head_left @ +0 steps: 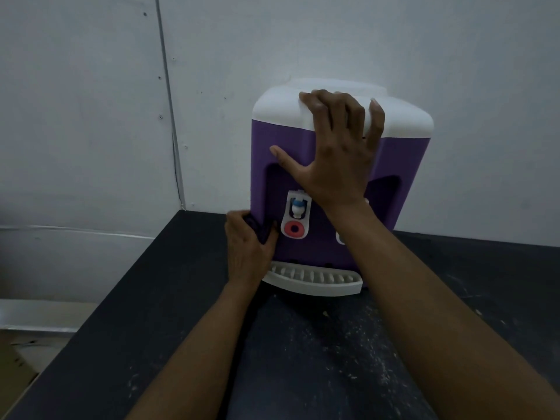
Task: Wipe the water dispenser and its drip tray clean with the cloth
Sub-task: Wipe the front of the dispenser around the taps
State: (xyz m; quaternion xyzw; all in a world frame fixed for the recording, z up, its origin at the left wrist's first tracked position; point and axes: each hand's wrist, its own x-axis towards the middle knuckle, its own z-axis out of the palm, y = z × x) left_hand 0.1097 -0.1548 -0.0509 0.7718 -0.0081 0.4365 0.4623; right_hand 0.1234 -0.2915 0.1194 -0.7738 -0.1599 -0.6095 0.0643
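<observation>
A purple water dispenser [403, 165] with a white top stands on a dark counter against the wall. Its white slotted drip tray [315, 280] juts out at the bottom front. My left hand [247, 250] grips a dark purple cloth [260, 228] and holds it against the dispenser's lower left front corner, beside the tap with the blue cap and red ring [295, 218]. My right hand [330, 150] lies spread over the upper front, fingers hooked over the white top's edge, thumb stretched left on the purple face. A second tap is mostly hidden behind my right wrist.
The dark counter [303, 344] is speckled with pale dust in front of the dispenser. A pale wall [91, 101] runs behind and to the left. The counter's left edge drops to a lower light ledge [39, 316].
</observation>
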